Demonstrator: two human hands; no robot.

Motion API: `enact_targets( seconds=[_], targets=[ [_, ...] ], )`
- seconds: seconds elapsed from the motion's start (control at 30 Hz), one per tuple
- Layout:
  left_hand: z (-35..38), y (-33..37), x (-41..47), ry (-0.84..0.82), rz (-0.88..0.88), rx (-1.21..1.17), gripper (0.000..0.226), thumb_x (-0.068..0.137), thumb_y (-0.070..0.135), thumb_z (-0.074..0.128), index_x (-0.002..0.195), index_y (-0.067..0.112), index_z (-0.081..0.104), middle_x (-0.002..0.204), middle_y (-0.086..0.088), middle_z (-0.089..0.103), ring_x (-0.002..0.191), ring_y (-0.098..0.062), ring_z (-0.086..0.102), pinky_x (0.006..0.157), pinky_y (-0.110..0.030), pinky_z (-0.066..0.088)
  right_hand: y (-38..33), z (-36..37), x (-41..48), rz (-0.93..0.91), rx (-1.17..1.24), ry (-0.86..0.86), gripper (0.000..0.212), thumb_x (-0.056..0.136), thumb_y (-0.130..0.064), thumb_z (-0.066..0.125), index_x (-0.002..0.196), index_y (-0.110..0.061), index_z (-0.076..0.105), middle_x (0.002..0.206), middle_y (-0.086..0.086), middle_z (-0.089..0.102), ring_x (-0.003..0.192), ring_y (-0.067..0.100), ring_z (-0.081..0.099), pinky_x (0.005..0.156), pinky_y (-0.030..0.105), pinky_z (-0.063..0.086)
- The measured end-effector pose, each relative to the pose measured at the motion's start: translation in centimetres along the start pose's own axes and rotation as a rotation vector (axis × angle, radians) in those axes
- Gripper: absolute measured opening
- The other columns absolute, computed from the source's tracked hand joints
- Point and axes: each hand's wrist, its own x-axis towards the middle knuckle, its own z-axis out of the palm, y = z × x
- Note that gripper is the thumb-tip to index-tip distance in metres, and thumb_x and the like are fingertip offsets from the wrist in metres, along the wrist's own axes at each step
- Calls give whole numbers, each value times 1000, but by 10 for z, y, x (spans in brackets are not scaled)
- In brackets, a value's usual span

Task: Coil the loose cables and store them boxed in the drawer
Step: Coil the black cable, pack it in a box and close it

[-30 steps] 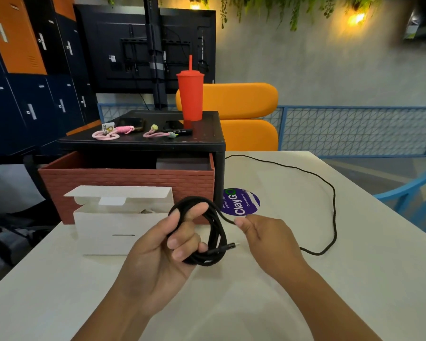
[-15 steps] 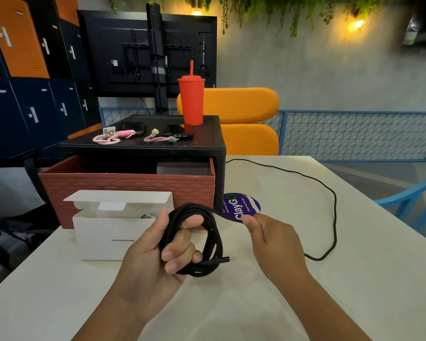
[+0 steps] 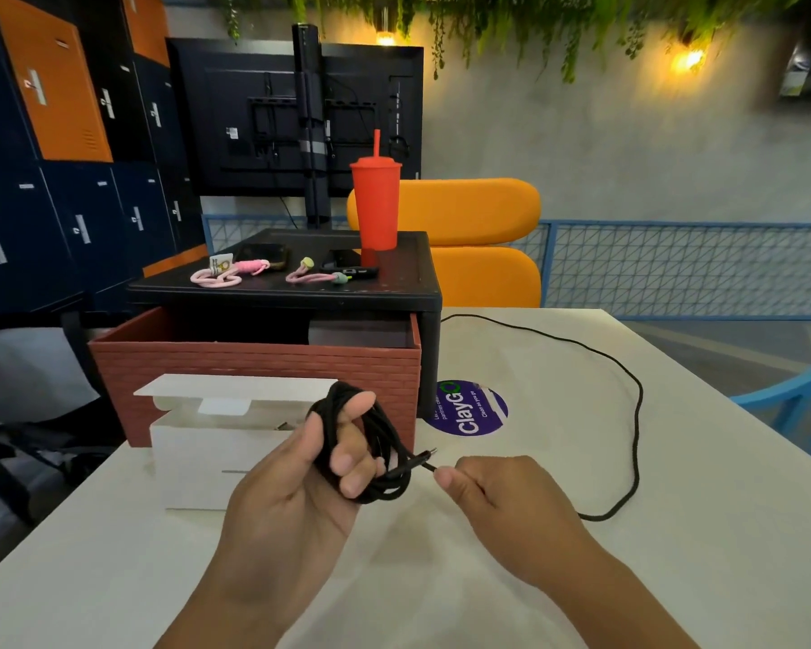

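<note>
- The left hand [image 3: 296, 498] is curled round the black coil [image 3: 396, 480], whose loops hang over its fingers. It is above the near surface [image 3: 581, 578], just in front of the box [image 3: 193, 466]. The loops sit loose, so if that grip slackens they could slide off and spring apart.
- The right hand [image 3: 502, 498] pinches the cable [image 3: 640, 414] where it leaves the coil. A hard pull there could cinch the loops or drag them off the fingers.
- The loose run curves over the right of the surface and passes far behind the stand [image 3: 427, 297]. It looks like the same cable, though the wrist hides the join. It could catch on the stand's corner when drawn in.
- A snag and then a tug might jolt the stand and tip the cup [image 3: 375, 203] on top.
- The plug [image 3: 433, 452] pokes out to the coil's right. It could hook a loop or the box flap.
- The coil may end up too fat for the box, or for the open drawer [image 3: 254, 367] behind it.
</note>
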Motion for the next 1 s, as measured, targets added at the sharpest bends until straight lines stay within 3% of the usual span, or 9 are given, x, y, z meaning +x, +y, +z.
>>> enact_targets(
  seconds=[0.1,0.23,0.43,0.53,0.63,0.73,0.83,0.93,1.0],
  targets=[
    [12,-6,-3,116,44,138,74,53,37,86,114,4,61,61,-2,48,54,-14,47,66,-25,50,-4,-2,-5,-7,-71,-172,48,95,-47,38,57,-19,33,61,-3,38,65,19,41,52,23,28],
    [12,-18,-4,176,87,508,41,75,28,46,115,27,50,60,7,53,64,-5,51,82,-25,38,-16,-4,-13,-54,-153,-368,46,93,-46,42,56,-19,33,65,-1,38,73,25,43,53,24,28],
    [11,-41,-13,82,92,985,47,73,59,36,116,41,39,83,20,57,84,2,53,78,-7,37,-32,-13,-22,-175,-195,-391,33,90,-41,49,69,-16,49,71,1,44,70,23,43,56,28,32],
    [7,-45,-14,53,13,1127,44,85,52,33,128,41,33,105,13,53,104,-1,49,86,-10,35,-33,-19,-21,-270,-271,-317,25,93,-37,48,90,-16,60,86,9,54,75,24,43,56,28,31],
    [13,-41,-14,51,-112,1067,19,95,43,33,113,46,38,106,21,50,96,17,46,78,0,33,-33,-22,-18,-402,-345,-205,20,90,-38,53,96,-24,66,88,3,64,76,23,54,59,28,36],
    [22,-29,-12,-28,-226,891,44,80,62,30,85,28,57,78,11,59,68,5,52,67,-4,38,-26,-19,-17,-468,-374,40,22,66,-53,56,60,-36,68,53,-13,58,45,2,50,43,18,40],
    [21,-21,-12,-183,-253,786,59,74,80,33,60,26,51,52,7,49,55,-8,44,64,-11,39,-17,-21,-16,-455,-205,228,37,65,-61,50,51,-29,57,44,-12,44,42,6,38,46,18,32],
    [22,-20,-13,-331,-287,679,59,65,79,54,74,22,64,49,8,48,51,-9,41,73,-17,39,-11,-23,-13,-360,-3,356,46,70,-72,44,60,-28,40,42,-16,29,46,6,34,46,18,32],
    [26,-18,-15,-355,-328,589,59,61,73,65,89,21,70,50,8,49,46,-4,39,63,-19,37,-9,-19,-14,-344,108,372,49,75,-76,36,66,-28,41,44,-19,31,52,4,39,48,15,33]
  ],
)
